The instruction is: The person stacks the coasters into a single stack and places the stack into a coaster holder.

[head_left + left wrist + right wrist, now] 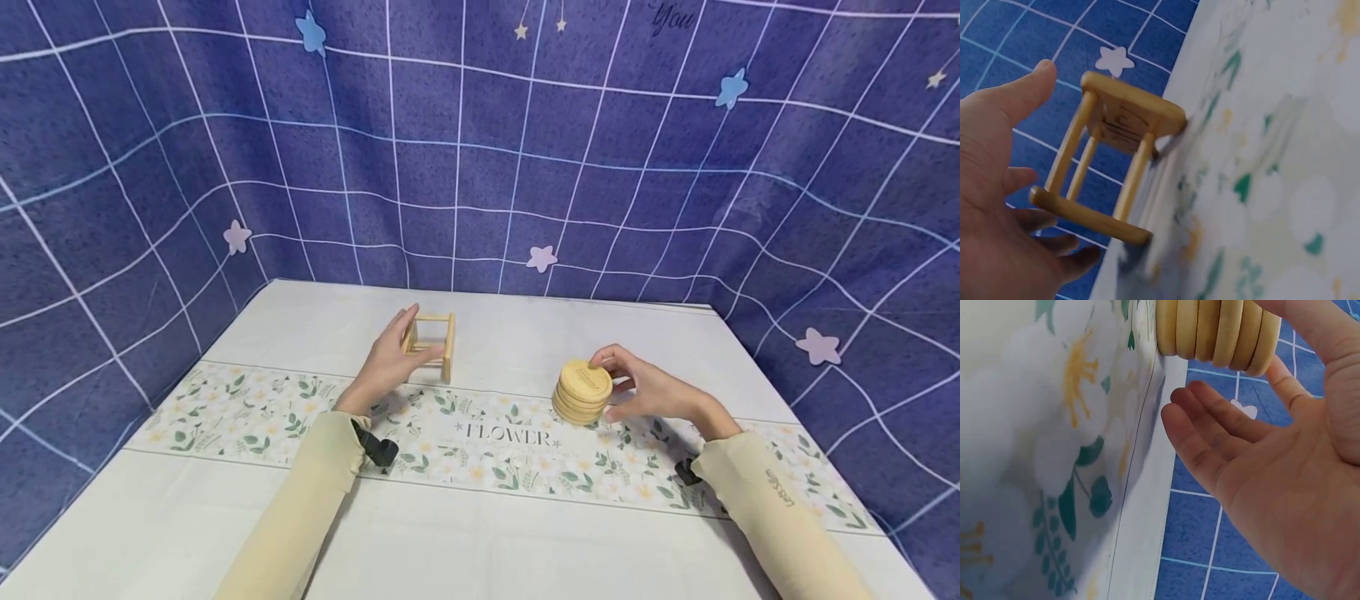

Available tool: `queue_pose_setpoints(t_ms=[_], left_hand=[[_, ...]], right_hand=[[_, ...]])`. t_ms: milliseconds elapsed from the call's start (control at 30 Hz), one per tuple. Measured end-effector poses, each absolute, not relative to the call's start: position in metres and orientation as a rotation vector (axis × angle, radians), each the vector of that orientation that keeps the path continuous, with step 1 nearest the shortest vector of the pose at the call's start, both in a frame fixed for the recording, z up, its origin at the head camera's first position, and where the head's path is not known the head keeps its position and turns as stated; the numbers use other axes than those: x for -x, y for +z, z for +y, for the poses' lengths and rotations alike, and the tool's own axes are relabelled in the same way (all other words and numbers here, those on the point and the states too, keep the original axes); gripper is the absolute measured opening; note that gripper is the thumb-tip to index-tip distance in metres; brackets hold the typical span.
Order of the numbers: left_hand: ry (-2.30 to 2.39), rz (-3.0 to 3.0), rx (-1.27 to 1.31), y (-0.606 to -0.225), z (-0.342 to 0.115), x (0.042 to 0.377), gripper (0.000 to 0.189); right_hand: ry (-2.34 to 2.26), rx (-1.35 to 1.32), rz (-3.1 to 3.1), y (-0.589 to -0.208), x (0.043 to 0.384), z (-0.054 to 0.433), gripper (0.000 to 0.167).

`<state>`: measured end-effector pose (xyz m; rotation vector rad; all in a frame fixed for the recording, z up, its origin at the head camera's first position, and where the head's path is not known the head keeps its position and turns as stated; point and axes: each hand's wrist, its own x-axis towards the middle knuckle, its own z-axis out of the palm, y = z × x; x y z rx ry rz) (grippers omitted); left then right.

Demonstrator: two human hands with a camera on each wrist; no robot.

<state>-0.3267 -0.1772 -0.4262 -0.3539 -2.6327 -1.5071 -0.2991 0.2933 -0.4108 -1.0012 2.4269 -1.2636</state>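
Observation:
My left hand (392,354) is spread around a small wooden rack (448,350) with round bars. In the left wrist view its thumb (1038,84) stands apart from the rack's upper end plate, and the other fingers extend behind the bars. To the right, a stack of round wooden coasters (573,410) rests on the floral band, with faint lettering on the top one. My right hand (648,390) is at the stack's right side, index fingertip right at the top coaster's edge. In the right wrist view the lower fingers (1197,434) are loosely bent beside the stack, holding nothing.
A white table cover (480,533) with a floral band reading "FLOWER" lies under everything. Behind and at both sides hangs a blue grid-patterned curtain (495,125) with stars. Black straps (377,448) are on both wrists.

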Motion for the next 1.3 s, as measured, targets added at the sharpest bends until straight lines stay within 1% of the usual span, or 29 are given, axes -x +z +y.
queue_pose_setpoints(t_ms=[267, 600, 667, 833, 1033, 1100, 1300], left_hand=[[-1.372, -2.603, 0.412, -0.410, -0.167, 0.321, 0.099], [-1.446, -2.511, 0.495, -0.388, -0.144, 0.311, 0.090], [-1.488, -2.484, 0.535, -0.385, -0.138, 0.312, 0.085], [-1.624, -2.432, 0.660, -0.378, -0.124, 0.312, 0.067], [-1.659, -2.474, 0.707, -0.376, -0.100, 0.307, 0.044], [-1.644, -2.502, 0.731, -0.378, -0.090, 0.306, 0.039], [-1.675, -2.545, 0.801, -0.382, -0.063, 0.301, 0.036]], right_hand=[[-1.285, 1.009, 2.383, -0.416, 0.299, 0.290, 0.077], [-1.289, 1.027, 2.387, -0.420, 0.300, 0.291, 0.078], [-1.287, 1.024, 2.393, -0.420, 0.299, 0.290, 0.078], [-1.275, 0.999, 2.424, -0.421, 0.298, 0.290, 0.078], [-1.268, 0.980, 2.446, -0.420, 0.299, 0.289, 0.076], [-1.261, 0.981, 2.446, -0.421, 0.299, 0.288, 0.076], [-1.262, 0.996, 2.431, -0.422, 0.299, 0.286, 0.075]])
